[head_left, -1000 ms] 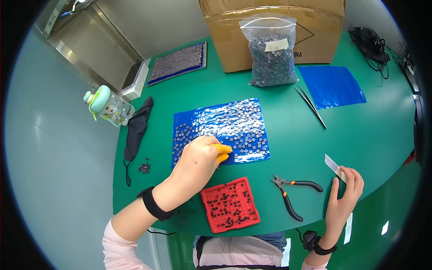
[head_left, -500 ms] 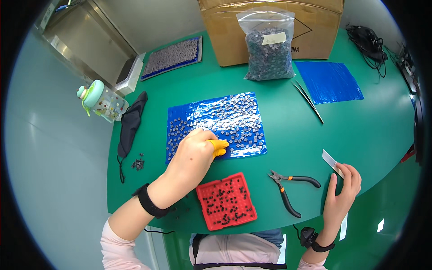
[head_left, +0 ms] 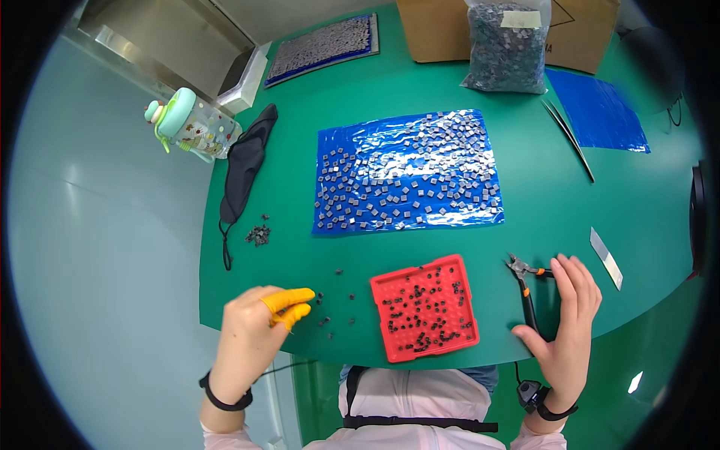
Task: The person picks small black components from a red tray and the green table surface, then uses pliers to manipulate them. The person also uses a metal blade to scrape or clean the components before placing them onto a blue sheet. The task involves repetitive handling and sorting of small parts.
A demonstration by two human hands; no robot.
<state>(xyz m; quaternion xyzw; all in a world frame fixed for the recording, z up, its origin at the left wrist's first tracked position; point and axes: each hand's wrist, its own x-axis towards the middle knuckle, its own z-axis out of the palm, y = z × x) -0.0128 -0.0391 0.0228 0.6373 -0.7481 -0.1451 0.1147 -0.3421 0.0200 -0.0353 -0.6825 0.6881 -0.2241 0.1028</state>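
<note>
My left hand (head_left: 251, 322) hovers at the near left of the table, yellow finger cots (head_left: 289, 301) on thumb and forefinger. Their tips are slightly apart with nothing visible between them, beside a few scattered small black pieces (head_left: 324, 322). My right hand (head_left: 566, 322) is open around the diagonal cutters (head_left: 526, 289), fingers stretched over one orange-and-black handle and thumb by the other. A flat blade (head_left: 606, 259) lies to its right. Between the hands sits a red tray (head_left: 379, 289) of small black parts. Beyond it, many small grey squares dot a blue film sheet (head_left: 330, 225).
Tweezers (head_left: 570, 142) lie beside another blue sheet (head_left: 604, 112). A filled zip bag (head_left: 506, 52) stands before a cardboard box (head_left: 431, 34). At left are a bottle (head_left: 199, 127), a black cloth item (head_left: 247, 165), a small dark pile (head_left: 258, 235) and a grey-covered board (head_left: 322, 49).
My left hand has left the blue sheet and moved nearer and left. My right hand has come away from the blade to the cutters. The whole view has shifted.
</note>
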